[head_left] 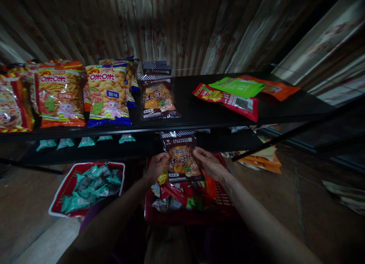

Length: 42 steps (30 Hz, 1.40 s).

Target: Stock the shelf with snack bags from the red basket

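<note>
A brown bag of potato chips (pixel 182 161) is held upright between my two hands, its printed front towards me. My left hand (pixel 157 167) pinches its left edge, and my right hand (pixel 209 163) grips the right edge. Below the bag stands a red basket (pixel 182 218) with assorted snack packets in it. On the black shelf (pixel 185 119) just above my hands, matching brown chip bags (pixel 158 98) stand one behind another. To their left are blue-edged snack bags (pixel 108 95) and orange-edged snack bags (pixel 61 95).
At the shelf's right lie a red packet (pixel 228 100), a green packet (pixel 238 85) and an orange packet (pixel 273 87). Teal packets fill a white-rimmed red basket (pixel 123 180) on the floor at left. Several teal packets (pixel 85 141) line the lower shelf. Orange packages (pixel 259 163) lie at right.
</note>
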Each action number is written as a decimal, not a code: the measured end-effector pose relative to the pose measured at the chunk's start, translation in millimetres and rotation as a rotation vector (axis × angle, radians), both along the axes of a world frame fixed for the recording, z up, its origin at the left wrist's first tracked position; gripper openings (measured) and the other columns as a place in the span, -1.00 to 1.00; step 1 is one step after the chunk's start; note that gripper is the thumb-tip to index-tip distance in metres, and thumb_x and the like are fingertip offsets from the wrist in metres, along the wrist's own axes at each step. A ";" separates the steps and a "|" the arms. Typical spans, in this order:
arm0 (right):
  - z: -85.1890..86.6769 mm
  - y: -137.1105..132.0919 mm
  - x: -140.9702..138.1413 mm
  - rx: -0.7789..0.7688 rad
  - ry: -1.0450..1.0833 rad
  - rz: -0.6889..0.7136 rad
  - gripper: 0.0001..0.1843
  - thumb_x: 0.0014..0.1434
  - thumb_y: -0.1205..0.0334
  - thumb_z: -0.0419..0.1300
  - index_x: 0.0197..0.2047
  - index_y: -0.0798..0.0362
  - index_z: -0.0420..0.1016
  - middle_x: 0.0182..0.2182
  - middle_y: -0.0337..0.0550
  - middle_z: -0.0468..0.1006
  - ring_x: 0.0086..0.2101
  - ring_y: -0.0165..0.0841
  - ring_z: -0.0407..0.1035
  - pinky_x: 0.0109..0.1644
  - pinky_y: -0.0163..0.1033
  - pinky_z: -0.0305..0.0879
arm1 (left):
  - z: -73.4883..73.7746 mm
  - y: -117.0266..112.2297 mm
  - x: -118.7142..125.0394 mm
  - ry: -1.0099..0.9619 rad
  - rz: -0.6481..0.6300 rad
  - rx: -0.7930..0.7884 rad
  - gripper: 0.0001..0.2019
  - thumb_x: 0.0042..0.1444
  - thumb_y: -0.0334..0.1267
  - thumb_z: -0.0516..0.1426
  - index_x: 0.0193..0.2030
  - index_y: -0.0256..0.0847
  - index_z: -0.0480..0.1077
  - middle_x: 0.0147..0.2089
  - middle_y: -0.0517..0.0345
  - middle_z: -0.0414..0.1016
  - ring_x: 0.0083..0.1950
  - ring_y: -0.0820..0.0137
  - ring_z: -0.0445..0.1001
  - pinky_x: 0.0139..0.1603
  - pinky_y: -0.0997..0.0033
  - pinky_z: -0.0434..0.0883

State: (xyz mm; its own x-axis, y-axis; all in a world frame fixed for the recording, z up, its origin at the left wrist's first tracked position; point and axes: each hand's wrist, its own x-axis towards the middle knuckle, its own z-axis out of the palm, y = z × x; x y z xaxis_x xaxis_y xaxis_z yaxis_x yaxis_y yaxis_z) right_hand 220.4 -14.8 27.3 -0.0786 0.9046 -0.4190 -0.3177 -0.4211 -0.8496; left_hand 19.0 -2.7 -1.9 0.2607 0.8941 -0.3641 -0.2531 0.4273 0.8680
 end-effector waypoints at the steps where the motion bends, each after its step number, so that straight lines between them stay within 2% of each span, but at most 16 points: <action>1: -1.2 -1.8 1.0 -0.012 -0.017 0.011 -0.69 -0.15 0.05 0.40 -0.32 -0.02 0.52 -0.40 -0.25 0.62 -0.44 -0.37 0.48 -0.36 -0.31 0.39 | -0.1 0.3 0.2 0.004 0.003 0.005 -0.61 -0.11 0.05 0.23 -0.32 -0.27 0.44 -0.54 0.23 0.39 -0.45 0.44 0.43 -0.39 0.46 0.38; 6: -5.4 -6.1 3.2 -0.024 -0.026 0.013 -0.66 -0.20 0.08 0.43 -0.33 0.00 0.51 -0.38 -0.25 0.62 -0.41 -0.37 0.49 -0.27 -0.29 0.40 | 0.1 -0.7 2.8 0.011 -0.018 0.019 -0.61 -0.10 0.05 0.22 -0.30 -0.26 0.42 -0.46 0.19 0.44 -0.39 0.40 0.45 -0.36 0.43 0.41; 13: -0.1 -6.1 -0.3 -0.045 -0.008 -0.076 -0.66 -0.27 0.09 0.46 -0.41 0.02 0.50 -0.47 -0.28 0.59 -0.48 -0.40 0.45 -0.35 -0.30 0.38 | -0.2 0.1 5.7 0.056 0.016 0.032 -0.66 -0.09 0.00 0.22 -0.33 -0.27 0.43 -0.53 0.25 0.37 -0.46 0.49 0.37 -0.42 0.52 0.34; 16: -1.0 -5.2 -1.0 -0.047 0.015 -0.099 -0.67 -0.27 0.11 0.46 -0.40 0.01 0.51 -0.47 -0.30 0.59 -0.47 -0.41 0.45 -0.34 -0.32 0.38 | -0.5 0.1 5.8 -0.001 -0.013 0.019 -0.64 -0.12 -0.02 0.25 -0.28 -0.28 0.45 -0.48 0.20 0.43 -0.40 0.43 0.42 -0.35 0.47 0.37; 19: -3.3 -3.8 -0.3 -0.046 0.024 -0.126 -0.67 -0.27 0.13 0.47 -0.39 0.01 0.53 -0.46 -0.29 0.60 -0.46 -0.41 0.46 -0.31 -0.31 0.40 | -2.2 -0.7 5.3 -0.128 -0.097 0.006 -0.60 -0.15 -0.09 0.28 -0.18 -0.28 0.44 -0.34 0.11 0.50 -0.31 0.38 0.47 -0.22 0.39 0.40; 22: -5.4 -2.5 1.5 -0.047 0.016 -0.129 -0.67 -0.25 0.12 0.46 -0.38 0.01 0.54 -0.46 -0.28 0.61 -0.47 -0.40 0.46 -0.31 -0.29 0.40 | -4.4 -1.3 4.6 -0.171 -0.107 -0.019 -0.63 -0.17 -0.13 0.30 -0.23 -0.31 0.44 -0.29 0.06 0.52 -0.29 0.38 0.48 -0.16 0.35 0.39; 28: -9.7 -0.3 7.3 -0.072 0.011 -0.148 -0.65 -0.25 0.12 0.46 -0.37 0.02 0.52 -0.49 -0.28 0.59 -0.50 -0.40 0.45 -0.37 -0.30 0.41 | -5.4 -1.0 5.3 -0.206 -0.054 -0.066 -0.65 -0.20 -0.19 0.32 -0.25 -0.31 0.46 -0.35 0.10 0.52 -0.34 0.42 0.47 -0.23 0.42 0.38; 32: -13.7 0.6 9.2 -0.111 0.020 -0.147 -0.62 -0.28 0.12 0.47 -0.37 0.03 0.50 -0.53 -0.31 0.57 -0.51 -0.39 0.45 -0.37 -0.27 0.43 | -11.0 -0.6 5.6 -0.228 -0.047 -0.084 -0.63 -0.16 -0.18 0.32 -0.19 -0.31 0.47 -0.26 0.05 0.54 -0.29 0.42 0.48 -0.18 0.42 0.39; 37: -16.6 0.0 9.3 -0.124 0.017 -0.123 -0.68 -0.22 0.14 0.45 -0.39 0.03 0.49 -0.53 -0.30 0.58 -0.51 -0.40 0.45 -0.36 -0.28 0.42 | -21.1 -1.2 3.1 -0.087 -0.076 -0.140 -0.62 -0.23 -0.11 0.34 -0.31 -0.32 0.45 -0.35 0.04 0.51 -0.39 0.44 0.46 -0.36 0.46 0.37; 39: -14.6 -0.9 9.0 -0.110 0.039 -0.105 -0.69 -0.20 0.17 0.44 -0.36 0.03 0.50 -0.48 -0.27 0.60 -0.48 -0.40 0.46 -0.34 -0.29 0.43 | -21.8 -1.5 1.6 -0.060 -0.065 -0.119 -0.63 -0.22 -0.07 0.33 -0.35 -0.32 0.44 -0.42 0.10 0.47 -0.45 0.48 0.43 -0.41 0.50 0.33; 42: -8.7 -3.6 7.9 -0.121 0.048 -0.035 -0.60 -0.16 0.22 0.42 -0.20 0.00 0.48 -0.37 -0.24 0.62 -0.42 -0.38 0.50 -0.32 -0.28 0.44 | -19.6 -1.2 -0.3 -0.031 -0.015 -0.065 -0.65 -0.19 -0.07 0.30 -0.36 -0.32 0.43 -0.49 0.19 0.41 -0.51 0.55 0.34 -0.46 0.55 0.28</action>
